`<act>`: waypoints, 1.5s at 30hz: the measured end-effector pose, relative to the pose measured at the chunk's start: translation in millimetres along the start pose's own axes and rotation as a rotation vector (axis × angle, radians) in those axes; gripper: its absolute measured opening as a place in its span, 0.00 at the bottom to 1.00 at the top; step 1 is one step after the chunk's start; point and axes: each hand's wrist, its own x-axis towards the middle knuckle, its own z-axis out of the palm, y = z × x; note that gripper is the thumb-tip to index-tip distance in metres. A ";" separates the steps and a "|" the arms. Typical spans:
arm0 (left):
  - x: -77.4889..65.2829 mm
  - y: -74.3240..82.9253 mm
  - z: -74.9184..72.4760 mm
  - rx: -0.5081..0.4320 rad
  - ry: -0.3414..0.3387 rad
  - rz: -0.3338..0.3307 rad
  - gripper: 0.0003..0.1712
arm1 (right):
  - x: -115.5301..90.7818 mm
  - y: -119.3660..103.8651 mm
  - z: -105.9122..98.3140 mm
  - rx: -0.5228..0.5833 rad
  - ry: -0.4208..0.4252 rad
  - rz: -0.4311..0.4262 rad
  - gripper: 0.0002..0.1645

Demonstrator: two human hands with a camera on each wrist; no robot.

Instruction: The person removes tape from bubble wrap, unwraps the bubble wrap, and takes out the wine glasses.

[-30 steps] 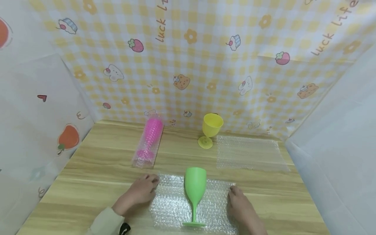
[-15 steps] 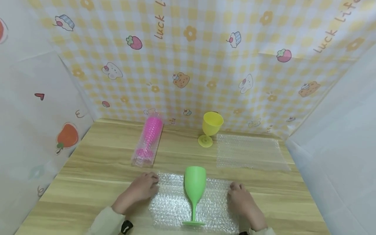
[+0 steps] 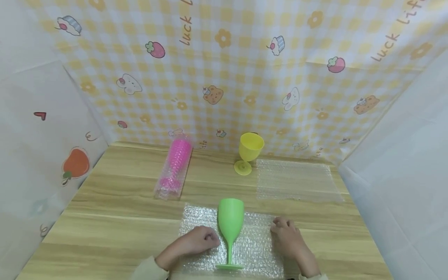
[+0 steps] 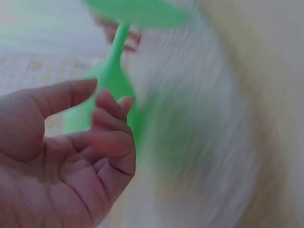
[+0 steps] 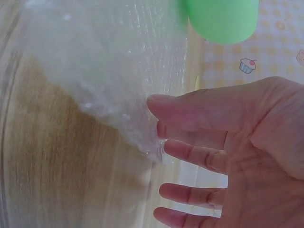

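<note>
green goblet [image 3: 230, 221] upright on bubble wrap [image 3: 259, 249], stem vertical, between my hands. left hand [image 3: 197, 241] nearer, just beside stem, fingers curled, empty. right hand [image 3: 288, 239] pinches wrap edge.

Wooden table [image 3: 115, 217] before yellow checked cartoon-print backdrop [image 3: 245, 77], white side walls [image 3: 402, 147].

Green goblet [image 3: 230, 221] upright between hands; bare tabletop [image 3: 115, 229] left.

pink wrapped goblet [image 3: 174, 167], yellow goblet [image 3: 247, 152], seemingly spare bubble wrap [image 3: 297, 181].
</note>
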 end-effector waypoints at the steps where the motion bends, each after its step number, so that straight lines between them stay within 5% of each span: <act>1: 1.4 -0.9 4.7 -0.057 -0.028 -0.022 0.12 | 0.1 -0.6 -0.3 -0.003 0.000 0.004 0.20; 11: 12.5 -10.3 32.1 -0.540 -0.235 -0.157 0.13 | 0.5 -8.0 -3.5 -0.027 -0.004 0.014 0.19; 18: 16.3 -11.0 36.9 -0.644 -0.258 -0.170 0.07 | -1.9 -5.2 -1.7 0.004 0.005 0.016 0.22; 26: 23.0 -5.0 30.8 -0.573 -0.124 -0.157 0.10 | -4.3 -3.1 -1.1 0.012 0.010 0.010 0.23; 35: 43.7 4.5 -1.0 -0.393 0.083 -0.097 0.13 | -6.3 -2.3 -1.9 0.022 -0.005 0.003 0.28; 41: 61.1 2.8 -21.8 -0.185 0.293 0.017 0.12 | -7.7 -2.2 -2.1 0.044 -0.046 0.015 0.38; 45: 70.0 1.4 -29.7 -0.058 0.475 0.037 0.19 | -7.4 -2.6 -1.4 0.055 -0.064 0.025 0.39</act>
